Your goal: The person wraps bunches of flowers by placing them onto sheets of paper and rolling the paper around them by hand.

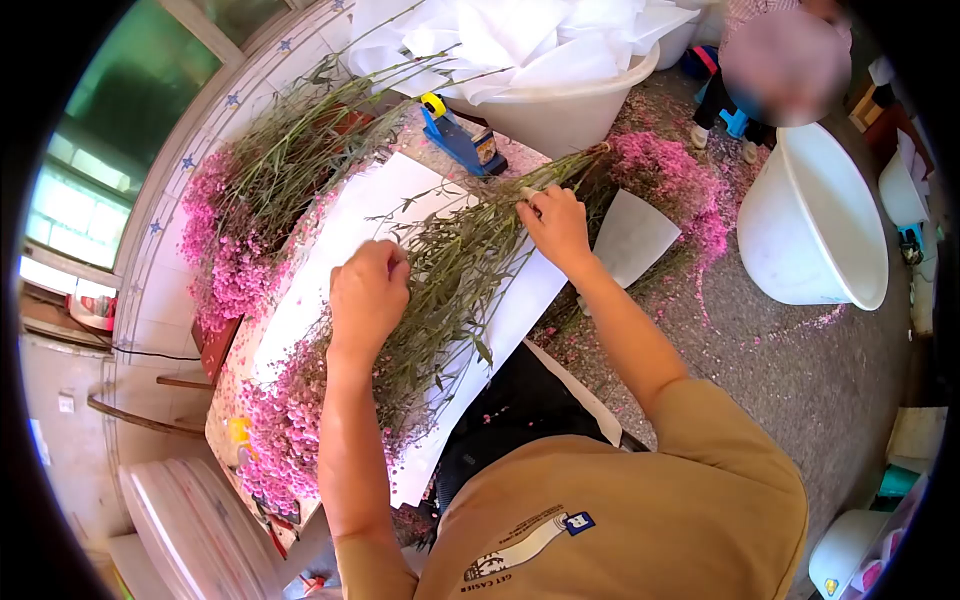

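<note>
A bunch of pink flowers with long green stems (440, 265) lies slantwise over a white paper sheet (330, 205) on the table. My right hand (558, 228) is closed around the stems near their cut ends. Over the middle of the bunch, my left hand (370, 290) is closed with fingertips curled together; what they pinch, if anything, is hidden. The pink blossoms (285, 425) spread beside my left forearm. Beyond the stems stands a blue tape dispenser (460, 142).
Another pink flower bunch (250, 190) lies at the table's far left. Further pink blossoms (675, 185) and a white paper wrap (635, 238) are on the right. White sheets fill a large tub (570, 105). A white tub (800, 220) stands on the floor near another person (785, 60).
</note>
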A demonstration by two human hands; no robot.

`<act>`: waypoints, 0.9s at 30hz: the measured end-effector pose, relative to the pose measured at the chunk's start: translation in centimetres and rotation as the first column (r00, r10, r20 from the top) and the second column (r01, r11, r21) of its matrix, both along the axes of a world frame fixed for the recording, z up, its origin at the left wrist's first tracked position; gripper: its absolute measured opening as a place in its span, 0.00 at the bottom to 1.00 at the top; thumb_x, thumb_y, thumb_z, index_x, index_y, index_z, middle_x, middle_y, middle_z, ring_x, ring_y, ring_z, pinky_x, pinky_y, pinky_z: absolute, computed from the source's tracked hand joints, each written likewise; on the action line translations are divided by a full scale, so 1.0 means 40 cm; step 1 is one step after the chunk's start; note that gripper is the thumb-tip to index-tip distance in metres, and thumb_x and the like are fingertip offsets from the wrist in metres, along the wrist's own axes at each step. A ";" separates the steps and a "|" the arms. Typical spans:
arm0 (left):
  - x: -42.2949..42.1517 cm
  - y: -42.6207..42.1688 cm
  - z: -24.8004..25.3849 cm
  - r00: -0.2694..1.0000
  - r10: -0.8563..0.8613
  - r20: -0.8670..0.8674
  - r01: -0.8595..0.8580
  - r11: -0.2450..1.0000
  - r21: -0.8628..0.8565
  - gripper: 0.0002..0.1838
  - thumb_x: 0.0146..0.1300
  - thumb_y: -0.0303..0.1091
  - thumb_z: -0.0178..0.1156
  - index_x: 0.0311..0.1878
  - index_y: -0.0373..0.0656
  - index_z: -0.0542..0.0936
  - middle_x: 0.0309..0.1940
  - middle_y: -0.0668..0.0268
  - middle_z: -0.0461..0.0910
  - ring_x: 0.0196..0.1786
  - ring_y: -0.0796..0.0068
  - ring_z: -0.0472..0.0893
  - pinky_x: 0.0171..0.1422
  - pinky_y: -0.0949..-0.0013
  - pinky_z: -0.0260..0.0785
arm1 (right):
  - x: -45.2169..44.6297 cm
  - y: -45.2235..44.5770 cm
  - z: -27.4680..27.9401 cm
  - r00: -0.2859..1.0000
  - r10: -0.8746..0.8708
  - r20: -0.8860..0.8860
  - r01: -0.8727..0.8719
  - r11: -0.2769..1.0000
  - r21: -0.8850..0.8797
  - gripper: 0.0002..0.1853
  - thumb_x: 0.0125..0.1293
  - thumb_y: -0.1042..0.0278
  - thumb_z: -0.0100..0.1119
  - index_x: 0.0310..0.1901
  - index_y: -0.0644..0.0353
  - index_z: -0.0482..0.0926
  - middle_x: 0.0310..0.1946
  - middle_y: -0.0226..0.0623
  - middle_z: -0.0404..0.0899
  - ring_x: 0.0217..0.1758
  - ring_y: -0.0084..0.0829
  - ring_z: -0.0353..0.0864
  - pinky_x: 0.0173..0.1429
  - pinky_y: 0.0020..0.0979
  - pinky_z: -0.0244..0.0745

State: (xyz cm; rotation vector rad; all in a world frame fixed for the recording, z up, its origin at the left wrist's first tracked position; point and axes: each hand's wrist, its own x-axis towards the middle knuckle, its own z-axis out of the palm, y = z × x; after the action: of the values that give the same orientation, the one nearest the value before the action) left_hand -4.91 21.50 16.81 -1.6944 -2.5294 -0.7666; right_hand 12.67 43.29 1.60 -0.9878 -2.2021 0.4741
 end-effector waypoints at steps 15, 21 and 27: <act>0.095 0.292 -0.059 0.992 -0.059 -0.113 0.014 0.933 -0.360 0.12 0.58 0.35 0.64 0.44 0.41 0.85 0.40 0.51 0.87 0.47 0.46 0.86 0.52 0.46 0.77 | 0.004 -0.035 0.050 0.999 -0.046 -0.021 0.050 0.967 0.250 0.24 0.59 0.59 0.71 0.58 0.53 0.84 0.50 0.42 0.75 0.59 0.45 0.72 0.62 0.50 0.65; 0.094 0.309 -0.023 0.994 0.011 -0.111 -0.041 0.961 -0.275 0.10 0.56 0.33 0.61 0.35 0.38 0.87 0.37 0.47 0.87 0.45 0.46 0.88 0.53 0.49 0.80 | 0.020 -0.036 -0.012 0.996 0.082 0.019 -0.084 0.970 0.230 0.22 0.61 0.62 0.62 0.58 0.56 0.84 0.56 0.48 0.75 0.66 0.49 0.69 0.71 0.53 0.60; 0.122 0.295 -0.052 0.995 -0.018 -0.098 -0.009 0.965 -0.263 0.10 0.62 0.32 0.57 0.41 0.41 0.85 0.37 0.47 0.86 0.45 0.42 0.85 0.51 0.44 0.76 | 0.028 0.014 -0.032 0.962 0.048 -0.270 -0.040 0.999 0.036 0.17 0.64 0.68 0.60 0.54 0.60 0.84 0.48 0.46 0.79 0.55 0.47 0.78 0.61 0.45 0.71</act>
State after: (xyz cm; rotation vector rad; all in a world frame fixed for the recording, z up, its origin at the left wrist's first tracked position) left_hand -0.05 33.31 14.74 -1.7576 -2.6557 -0.3459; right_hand 13.79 43.83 0.33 -0.8070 -1.9826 0.5594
